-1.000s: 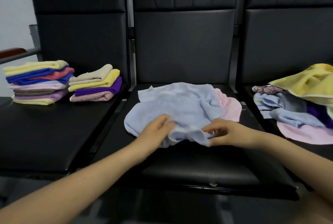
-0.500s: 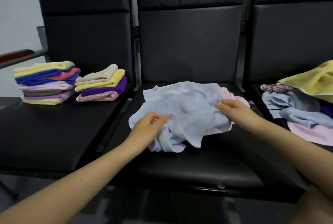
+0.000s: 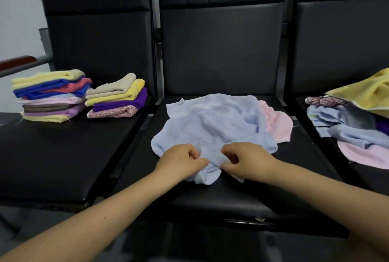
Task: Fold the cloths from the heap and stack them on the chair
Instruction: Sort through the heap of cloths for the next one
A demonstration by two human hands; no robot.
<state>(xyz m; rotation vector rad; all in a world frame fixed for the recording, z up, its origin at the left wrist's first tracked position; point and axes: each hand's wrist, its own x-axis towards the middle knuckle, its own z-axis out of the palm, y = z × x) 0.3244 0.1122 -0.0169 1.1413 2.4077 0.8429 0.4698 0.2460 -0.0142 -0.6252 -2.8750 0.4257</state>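
Both grips are clenched on cloth: the left hand (image 3: 182, 161) and right hand (image 3: 247, 159) pinch the bunched near edge of the light blue cloth (image 3: 212, 123), close together at the front of the middle chair seat (image 3: 242, 200). A pink cloth (image 3: 276, 123) lies under its right side. The unfolded heap (image 3: 353, 122) sits on the right chair; two folded stacks (image 3: 50, 95) (image 3: 117, 97) sit at the back of the left chair.

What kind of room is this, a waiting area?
Probably a waiting area: a row of joined black padded chairs, a metal armrest at the end, and a plain pale wall behind.
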